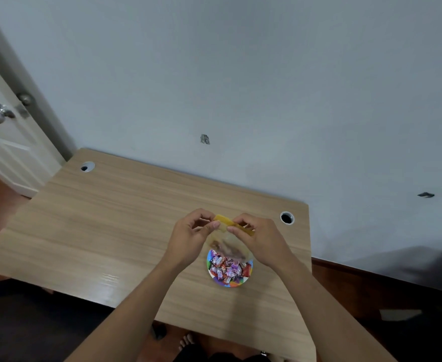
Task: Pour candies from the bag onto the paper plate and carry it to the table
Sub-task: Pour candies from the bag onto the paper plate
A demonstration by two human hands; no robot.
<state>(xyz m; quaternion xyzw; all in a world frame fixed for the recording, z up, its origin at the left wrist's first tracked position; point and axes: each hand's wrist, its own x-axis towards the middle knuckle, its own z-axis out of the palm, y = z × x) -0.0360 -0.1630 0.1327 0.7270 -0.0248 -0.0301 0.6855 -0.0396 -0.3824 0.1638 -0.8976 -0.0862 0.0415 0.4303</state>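
Candies (227,270) lie heaped on one paper plate (240,282) near the front right of the tabletop (97,231) — wrapped pieces in pink, purple and red, too jumbled to count. Just above the plate, one clear bag (227,244) with a yellow strip along its top hangs between two hands. The left hand (188,236) pinches the strip's left end, and the right hand (256,239) pinches its right end, fingers closed on it. The bag looks nearly or wholly empty, though blur hides its contents. My worry: the plate is light and full, so a dragging bag could tip it, and carrying it unevenly could spill sweets. Further back, two cable holes (287,217) sit in the tabletop's far corners.
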